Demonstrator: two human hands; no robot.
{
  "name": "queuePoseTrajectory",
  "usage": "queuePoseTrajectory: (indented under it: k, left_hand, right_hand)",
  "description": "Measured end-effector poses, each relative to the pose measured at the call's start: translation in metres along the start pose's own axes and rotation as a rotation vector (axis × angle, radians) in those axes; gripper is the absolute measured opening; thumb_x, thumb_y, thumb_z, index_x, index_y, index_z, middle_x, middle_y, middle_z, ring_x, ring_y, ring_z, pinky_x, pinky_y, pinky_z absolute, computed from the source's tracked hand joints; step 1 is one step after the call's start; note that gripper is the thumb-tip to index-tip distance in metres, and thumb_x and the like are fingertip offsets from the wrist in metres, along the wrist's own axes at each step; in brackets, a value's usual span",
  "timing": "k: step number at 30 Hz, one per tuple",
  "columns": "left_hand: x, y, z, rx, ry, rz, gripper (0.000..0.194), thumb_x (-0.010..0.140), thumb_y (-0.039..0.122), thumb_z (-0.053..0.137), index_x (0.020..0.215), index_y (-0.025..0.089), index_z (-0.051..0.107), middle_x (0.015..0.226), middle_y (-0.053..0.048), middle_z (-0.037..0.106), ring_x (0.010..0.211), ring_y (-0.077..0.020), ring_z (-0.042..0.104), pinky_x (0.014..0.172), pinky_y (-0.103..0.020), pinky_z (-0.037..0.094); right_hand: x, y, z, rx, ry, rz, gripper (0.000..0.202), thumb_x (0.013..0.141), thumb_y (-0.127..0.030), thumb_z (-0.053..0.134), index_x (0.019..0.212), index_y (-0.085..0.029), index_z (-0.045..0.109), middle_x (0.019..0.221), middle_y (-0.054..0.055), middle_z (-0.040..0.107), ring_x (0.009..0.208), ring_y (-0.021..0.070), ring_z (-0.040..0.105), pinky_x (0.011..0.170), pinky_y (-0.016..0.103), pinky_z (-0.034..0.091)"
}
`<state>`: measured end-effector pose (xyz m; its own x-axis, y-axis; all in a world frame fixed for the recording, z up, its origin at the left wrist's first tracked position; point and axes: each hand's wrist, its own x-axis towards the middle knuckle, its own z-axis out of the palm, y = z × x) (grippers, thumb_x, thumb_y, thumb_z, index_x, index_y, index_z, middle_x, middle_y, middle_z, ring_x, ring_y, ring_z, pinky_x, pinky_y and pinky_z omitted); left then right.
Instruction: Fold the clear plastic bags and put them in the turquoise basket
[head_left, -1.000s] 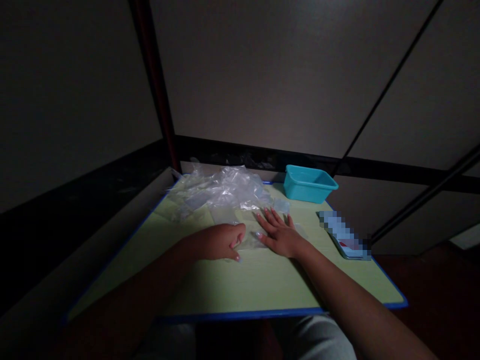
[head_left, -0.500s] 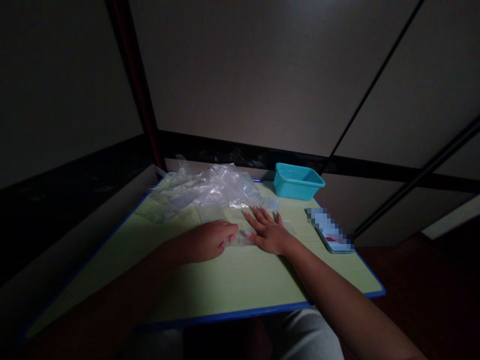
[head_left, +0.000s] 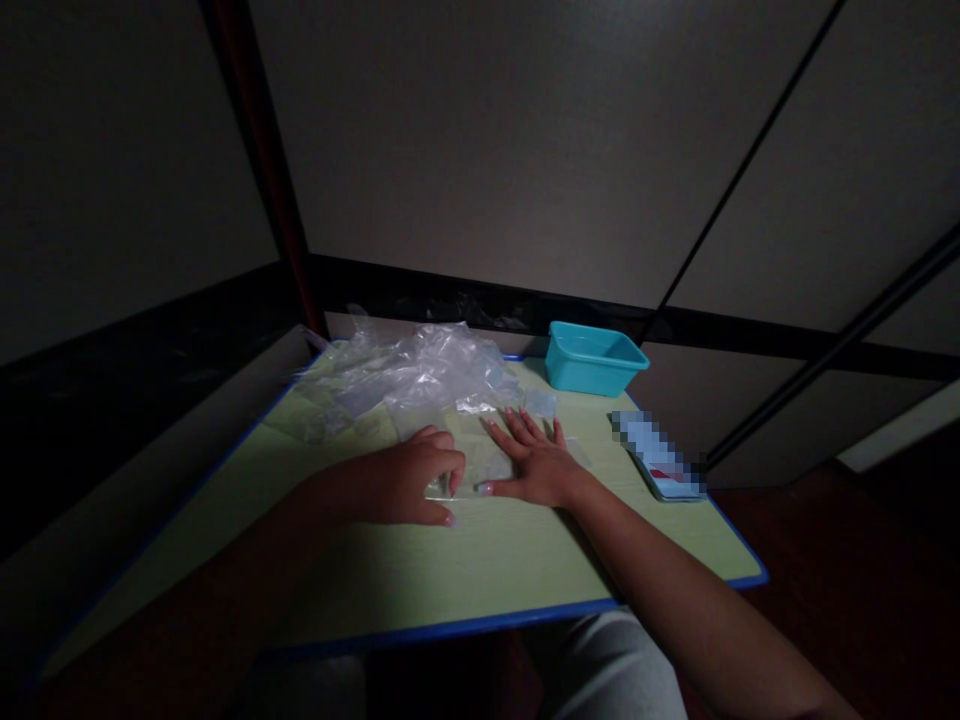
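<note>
A clear plastic bag [head_left: 487, 462] lies flat on the light green table [head_left: 465, 570] between my hands. My right hand [head_left: 541, 468] rests palm down on it with the fingers spread. At the bag's left end is my left hand [head_left: 420, 478], its thumb apart from the curled fingers and nothing visibly gripped. Just beyond both hands a heap of crumpled clear plastic bags [head_left: 427, 375] covers the far left part of the table. A small bluish clear piece [head_left: 540, 403] lies past my right fingertips.
A turquoise plastic basket [head_left: 595, 375] stands at the far right corner. A phone [head_left: 660, 460], its screen blurred out, lies along the right edge. Blue edging [head_left: 450, 632] runs round the table. Dark panelled walls [head_left: 480, 150] rise close behind it.
My left thumb and fingers have parted from a pinch on the bag's edge. My right thumb has stretched out leftward, while that hand stays flat in place.
</note>
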<state>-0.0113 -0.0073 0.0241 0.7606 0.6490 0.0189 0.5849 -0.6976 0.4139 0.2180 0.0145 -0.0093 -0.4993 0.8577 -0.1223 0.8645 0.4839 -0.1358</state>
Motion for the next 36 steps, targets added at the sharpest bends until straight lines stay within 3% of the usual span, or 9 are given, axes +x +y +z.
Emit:
queuePoseTrajectory:
  k: [3,6,9,12,19,24,29,36]
  left_hand:
    - [0.002,0.001,0.002,0.068,0.124,0.003,0.026,0.069,0.041,0.065,0.078,0.019,0.052,0.089,-0.003,0.047,0.092,-0.022,0.042,0.077,-0.029,0.035]
    - [0.005,-0.004,0.007,0.171,0.174,-0.032,0.027,0.068,0.039,0.066,0.075,0.018,0.051,0.088,-0.004,0.047,0.089,-0.0224,0.041,0.074,-0.029,0.034]
    - [0.005,-0.013,0.008,0.184,0.107,-0.096,0.02,0.076,0.035,0.058,0.07,0.017,0.052,0.079,-0.004,0.049,0.084,-0.0215,0.042,0.073,-0.03,0.033]
    - [0.004,-0.019,0.003,0.144,0.025,-0.119,0.025,0.085,0.03,0.046,0.066,0.017,0.055,0.074,-0.003,0.05,0.079,-0.019,0.045,0.077,-0.031,0.033]
    - [0.001,-0.015,-0.005,0.004,-0.174,-0.192,0.018,0.067,0.031,0.066,0.068,0.018,0.054,0.078,-0.001,0.053,0.087,-0.0199,0.046,0.072,-0.025,0.037]
    - [0.001,-0.012,-0.006,0.031,-0.162,-0.15,0.008,0.069,0.019,0.056,0.07,0.019,0.048,0.078,0.0,0.052,0.084,-0.0185,0.045,0.07,-0.026,0.036]
    - [0.001,-0.012,-0.005,0.037,-0.129,-0.115,0.013,0.062,0.01,0.046,0.067,0.019,0.039,0.075,0.0,0.047,0.08,-0.0179,0.044,0.066,-0.027,0.034]
    - [0.001,-0.012,-0.002,0.13,-0.119,-0.094,0.015,0.058,0.004,0.042,0.06,0.019,0.039,0.07,0.0,0.046,0.077,-0.0185,0.043,0.065,-0.029,0.032]
  right_hand:
    - [0.0,0.0,0.0,0.011,-0.002,0.002,0.09,0.071,-0.075,0.038,0.142,-0.036,-0.003,0.15,0.004,-0.007,0.136,0.0313,-0.007,0.099,0.062,-0.008]
    - [0.0,0.0,0.0,0.022,-0.007,0.001,0.092,0.07,-0.076,0.038,0.142,-0.036,-0.003,0.15,0.004,-0.008,0.136,0.0307,-0.008,0.099,0.061,-0.009]
    - [-0.001,0.001,-0.001,0.025,-0.012,0.002,0.093,0.07,-0.076,0.038,0.142,-0.036,-0.004,0.15,0.004,-0.007,0.136,0.0306,-0.008,0.099,0.061,-0.009]
    - [-0.001,0.0,-0.001,0.026,-0.019,0.007,0.092,0.07,-0.077,0.038,0.142,-0.035,-0.003,0.15,0.004,-0.008,0.135,0.0316,-0.009,0.099,0.061,-0.01]
    - [0.0,0.0,-0.001,0.043,-0.028,0.006,0.091,0.071,-0.077,0.036,0.142,-0.035,-0.003,0.15,0.004,-0.009,0.135,0.0324,-0.01,0.098,0.062,-0.011]
    - [0.001,0.001,-0.001,0.042,-0.027,0.005,0.091,0.071,-0.077,0.036,0.142,-0.035,-0.003,0.15,0.004,-0.008,0.135,0.0327,-0.01,0.098,0.062,-0.011]
    - [0.001,0.002,-0.001,0.06,-0.015,-0.008,0.09,0.071,-0.078,0.034,0.142,-0.035,-0.002,0.15,0.005,-0.006,0.135,0.0317,-0.008,0.097,0.063,-0.01]
    - [0.0,0.001,-0.002,0.062,-0.025,-0.003,0.094,0.068,-0.079,0.037,0.142,-0.037,-0.002,0.15,0.004,-0.007,0.135,0.033,-0.008,0.096,0.066,-0.008]
